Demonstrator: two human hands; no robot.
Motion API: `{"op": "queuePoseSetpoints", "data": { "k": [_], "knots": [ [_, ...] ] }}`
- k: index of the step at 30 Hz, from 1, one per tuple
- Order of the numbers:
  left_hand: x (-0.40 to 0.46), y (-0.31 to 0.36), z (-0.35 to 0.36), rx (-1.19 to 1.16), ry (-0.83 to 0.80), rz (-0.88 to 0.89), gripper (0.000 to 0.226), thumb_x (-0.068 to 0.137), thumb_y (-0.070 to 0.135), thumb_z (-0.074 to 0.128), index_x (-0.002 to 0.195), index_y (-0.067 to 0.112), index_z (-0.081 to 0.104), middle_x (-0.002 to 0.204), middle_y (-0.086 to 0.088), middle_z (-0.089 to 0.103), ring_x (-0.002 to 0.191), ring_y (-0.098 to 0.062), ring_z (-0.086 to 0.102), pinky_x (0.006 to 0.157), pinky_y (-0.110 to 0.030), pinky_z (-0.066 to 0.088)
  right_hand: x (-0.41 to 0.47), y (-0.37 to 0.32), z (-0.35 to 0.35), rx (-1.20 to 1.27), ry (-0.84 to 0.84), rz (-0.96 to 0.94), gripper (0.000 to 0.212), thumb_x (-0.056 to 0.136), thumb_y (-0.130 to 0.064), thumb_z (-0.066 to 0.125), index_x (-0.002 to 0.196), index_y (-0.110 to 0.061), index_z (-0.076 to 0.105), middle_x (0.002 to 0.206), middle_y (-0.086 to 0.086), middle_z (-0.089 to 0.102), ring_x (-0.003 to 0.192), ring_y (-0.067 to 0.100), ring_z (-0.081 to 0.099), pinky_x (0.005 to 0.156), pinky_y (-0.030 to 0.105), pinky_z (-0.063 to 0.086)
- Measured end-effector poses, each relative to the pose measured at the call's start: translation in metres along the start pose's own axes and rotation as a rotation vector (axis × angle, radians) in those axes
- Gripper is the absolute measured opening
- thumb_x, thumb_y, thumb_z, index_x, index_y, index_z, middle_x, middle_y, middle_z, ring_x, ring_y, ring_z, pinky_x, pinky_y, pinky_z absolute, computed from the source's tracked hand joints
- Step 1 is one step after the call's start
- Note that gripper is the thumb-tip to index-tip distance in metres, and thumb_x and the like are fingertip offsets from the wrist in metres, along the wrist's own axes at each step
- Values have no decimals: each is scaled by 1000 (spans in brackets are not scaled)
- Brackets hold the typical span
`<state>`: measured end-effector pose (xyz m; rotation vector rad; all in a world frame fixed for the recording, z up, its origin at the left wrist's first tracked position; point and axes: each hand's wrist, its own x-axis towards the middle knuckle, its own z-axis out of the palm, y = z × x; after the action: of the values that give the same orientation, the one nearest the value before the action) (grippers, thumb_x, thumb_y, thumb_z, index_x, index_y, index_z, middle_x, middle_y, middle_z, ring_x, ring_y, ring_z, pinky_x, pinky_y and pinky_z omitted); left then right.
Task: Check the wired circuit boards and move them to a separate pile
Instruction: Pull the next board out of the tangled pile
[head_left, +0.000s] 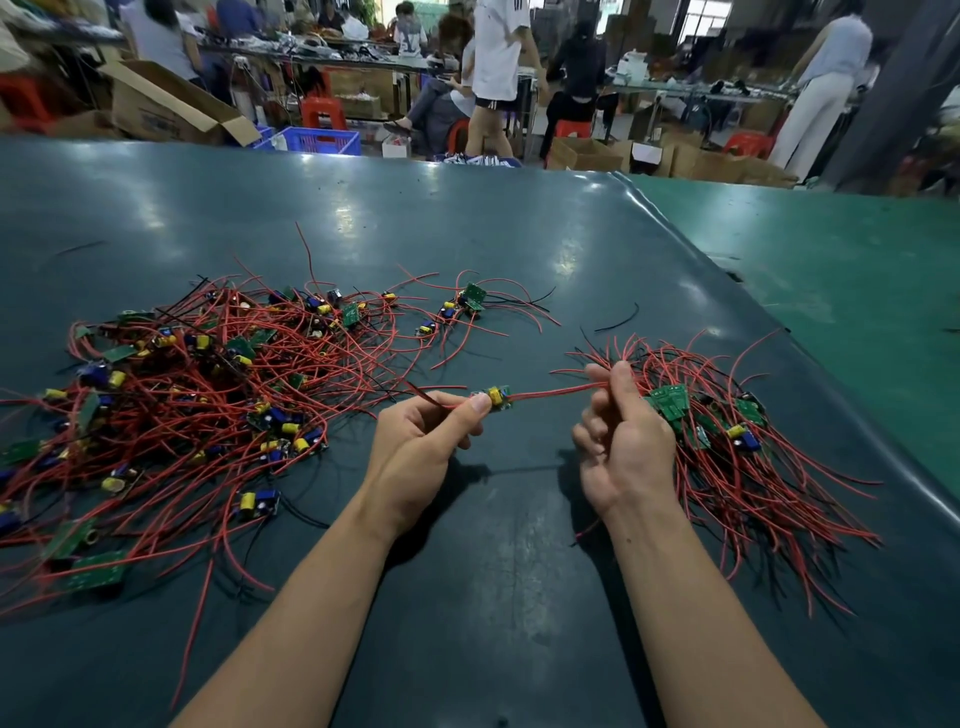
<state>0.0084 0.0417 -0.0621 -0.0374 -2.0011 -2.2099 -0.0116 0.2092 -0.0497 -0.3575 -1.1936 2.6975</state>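
a wired circuit board (497, 398), small and green with a yellow part on it, hangs above the dark green table (467, 234) between the two hands, near the middle of the view. the left hand (421, 441) pinches it at its left end, thumb on top and fingers curled beneath, with a short red lead poking out to the left of the grip. the right hand (621, 436) has its fingers curled round the red wires (558, 391) that run rightward from the board, holding them taut. on the left lies the large pile (171, 395) of tangled boards, red and black leads spreading toward the near edge. on the right, just beyond the right hand, lies a smaller pile (727, 431) with its wires fanned toward the near right. a few loose boards (467, 304) sit farther back between the piles. whether the right hand also touches the smaller pile is hard to tell. beyond the table stand people, cardboard boxes (156, 104) and a blue crate (322, 140).
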Motion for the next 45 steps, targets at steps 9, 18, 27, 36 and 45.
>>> {"op": "queuePoseSetpoints", "data": {
  "k": [9,18,27,36,45],
  "knots": [
    [0,0,0,-32,14,-12,17,81,26,74,67,17,73,59,3,64,52,-6,51,50,-15,41,0,-1,1,107,29,89,40,99,-40,49,74,-11,60,47,-7,44,32,3,32,30,14,21],
    [-1,0,0,-12,17,-10,16,82,22,74,69,15,71,59,2,65,52,-4,52,51,-13,42,-16,21,13,-339,-215,53,19,94,-16,61,83,-8,74,57,-3,56,44,5,44,35,15,31],
    [2,-4,-2,-114,84,-3,20,83,21,73,64,20,73,59,6,62,53,-3,50,52,-13,41,4,-1,1,-141,131,-224,26,100,-15,55,79,-7,68,54,-4,53,40,5,43,35,17,30],
    [7,-1,-9,-31,387,364,28,87,6,63,70,15,43,82,0,74,82,-20,72,71,-27,52,-14,18,7,-479,-63,-296,19,99,-15,56,84,-13,70,53,-5,51,38,8,42,35,17,31],
    [3,19,-10,514,-34,660,39,72,29,83,96,19,54,86,8,69,77,-1,67,73,-16,54,-26,20,16,-253,-447,3,26,79,-27,65,97,-10,74,59,-1,53,38,7,44,32,15,31]
  ]
}}
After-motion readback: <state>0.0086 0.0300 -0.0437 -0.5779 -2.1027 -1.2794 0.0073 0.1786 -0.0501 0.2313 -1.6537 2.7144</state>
